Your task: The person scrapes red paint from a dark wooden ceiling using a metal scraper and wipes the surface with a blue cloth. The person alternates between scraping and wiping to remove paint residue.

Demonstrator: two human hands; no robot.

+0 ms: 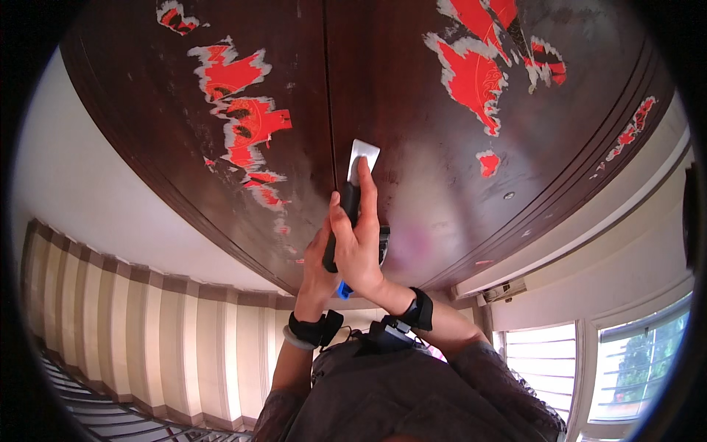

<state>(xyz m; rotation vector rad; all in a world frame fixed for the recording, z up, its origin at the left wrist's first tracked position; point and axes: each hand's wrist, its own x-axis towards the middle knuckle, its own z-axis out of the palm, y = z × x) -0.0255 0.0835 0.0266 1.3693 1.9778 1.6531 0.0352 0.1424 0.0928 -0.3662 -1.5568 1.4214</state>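
Observation:
My right hand grips the black handle of a scraper, its index finger stretched along the flat metal blade. The blade points up at a dark brown wooden door, just right of the vertical seam; whether it touches is hard to tell. Beside the handle's lower end is my left hand, its fingers partly hidden behind the tool and my right hand. A small blue object shows between the hands; what holds it is unclear. Torn red paper remnants with white edges cling to the left panel, and more red paper to the right.
A black door handle shows behind my right hand. A small round metal fitting sits on the right panel. Stairs with a dark metal railing lie at left. A barred window stands at lower right.

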